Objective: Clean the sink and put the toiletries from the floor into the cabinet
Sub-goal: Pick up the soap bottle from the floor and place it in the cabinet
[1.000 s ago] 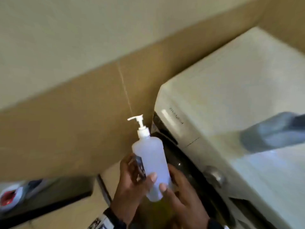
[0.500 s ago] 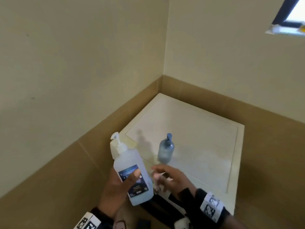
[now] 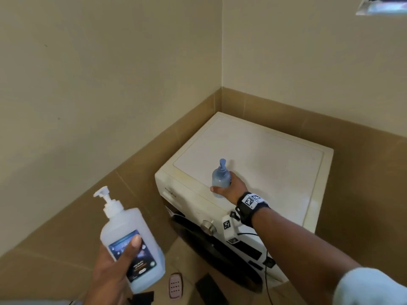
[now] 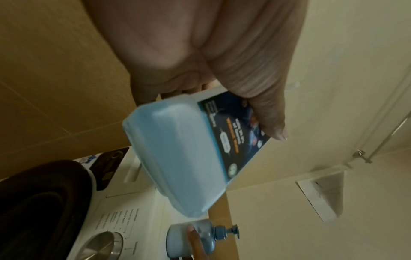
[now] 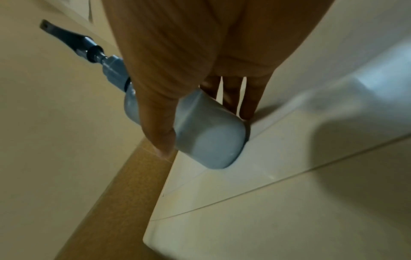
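My left hand [image 3: 119, 263] grips a large clear pump bottle [image 3: 130, 241] with a dark blue label, held in the air left of the washing machine; the left wrist view shows its base [image 4: 177, 158] and my thumb across the label. A small blue pump bottle [image 3: 221, 178] stands on the machine's top near the front edge. My right hand [image 3: 229, 188] is wrapped round it, thumb in front and fingers behind. In the right wrist view the small blue bottle [image 5: 200, 130] is tilted, with its base edge touching the white top.
The cream washing machine [image 3: 264, 164] fills the room's corner, with a metal knob [image 3: 207, 226] and a dark round door [image 3: 211, 249] on its front. On the tan floor below lie a pink object [image 3: 175, 285] and dark items [image 3: 209, 289]. Tiled walls close in left and behind.
My right hand has reached forward from beside the large bottle and taken hold of the small blue bottle on the machine. The left hand has lowered the large bottle to the left.
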`<state>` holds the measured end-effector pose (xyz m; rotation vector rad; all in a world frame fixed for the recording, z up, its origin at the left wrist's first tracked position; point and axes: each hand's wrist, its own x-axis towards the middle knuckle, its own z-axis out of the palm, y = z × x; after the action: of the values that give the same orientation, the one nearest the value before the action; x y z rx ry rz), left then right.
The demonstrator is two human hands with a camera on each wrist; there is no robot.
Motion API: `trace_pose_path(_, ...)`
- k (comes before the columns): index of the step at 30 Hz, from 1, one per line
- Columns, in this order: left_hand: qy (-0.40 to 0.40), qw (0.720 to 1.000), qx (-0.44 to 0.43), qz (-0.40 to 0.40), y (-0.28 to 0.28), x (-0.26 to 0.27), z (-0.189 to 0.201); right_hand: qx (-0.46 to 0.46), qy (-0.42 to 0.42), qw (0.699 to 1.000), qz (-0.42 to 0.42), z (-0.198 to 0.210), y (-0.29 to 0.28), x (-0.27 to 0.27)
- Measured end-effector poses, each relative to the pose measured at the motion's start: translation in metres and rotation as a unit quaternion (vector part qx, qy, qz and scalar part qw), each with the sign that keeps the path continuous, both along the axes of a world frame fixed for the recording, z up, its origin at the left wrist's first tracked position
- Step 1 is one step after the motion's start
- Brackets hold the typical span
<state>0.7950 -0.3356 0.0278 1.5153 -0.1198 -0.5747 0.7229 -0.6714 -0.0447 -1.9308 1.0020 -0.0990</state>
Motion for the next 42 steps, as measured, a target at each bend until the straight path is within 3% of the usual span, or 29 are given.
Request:
trace_pose_path(2,0.004,1.000,0.005,0.009,0.016,-0.001,-0.003,0.008,-0.029,1.000,0.007,0.007,0.007,-0.009)
trace_pose_path(5,0.023,1.000,-0.007,0.015,0.028,0.002,-0.002,0.115,-0.190,0.975,-0.001,0.015,0.024,-0.039)
trace_pose_path(9,0.068,0.998,-0.012,0.007,0.021,0.011,-0.002,0.347,-0.335,0.867,-0.128,0.020,0.050,-0.098)
trace_pose_path(13,0.112,0.992,-0.037,-0.052,-0.013,0.008,0.001,0.532,-0.427,0.717,-0.144,0.033,0.070,-0.172)
trace_pose_path(15,0.171,0.971,-0.083,-0.145,-0.035,0.002,0.004,0.539,-0.478,0.675,-0.156,0.038,0.082,-0.210)
trace_pose_path(16,0.198,0.953,-0.107,-0.204,-0.043,0.004,0.001,0.529,-0.501,0.666,-0.164,0.044,0.091,-0.228)
trace_pose_path(18,0.214,0.943,-0.110,-0.228,-0.054,0.010,-0.020,0.501,-0.525,0.659,-0.194,0.052,0.110,-0.261)
trace_pose_path(24,0.095,0.897,0.044,-0.429,-0.100,-0.067,-0.012,0.358,-0.594,0.619,-0.369,0.068,0.227,-0.364)
trace_pose_path(27,0.048,0.838,0.058,-0.541,-0.102,-0.114,-0.009,0.285,-0.614,0.588,-0.442,0.067,0.298,-0.396)
trace_pose_path(29,0.059,0.811,0.059,-0.579,-0.094,-0.156,-0.011,0.242,-0.627,0.560,-0.483,0.067,0.350,-0.416)
trace_pose_path(33,0.081,0.723,0.079,-0.682,-0.046,-0.258,0.008,0.178,-0.642,0.504,-0.549,0.076,0.451,-0.454)
trace_pose_path(38,0.046,0.547,0.092,-0.831,0.030,-0.380,0.020,0.091,-0.635,0.427,-0.637,0.088,0.587,-0.510)
trace_pose_path(39,0.018,0.520,0.081,-0.850,0.054,-0.411,0.025,0.071,-0.632,0.410,-0.654,0.089,0.618,-0.524)
trace_pose_path(42,-0.034,0.478,0.014,-0.878,0.122,-0.484,0.032,0.031,-0.624,0.368,-0.689,0.087,0.695,-0.562)
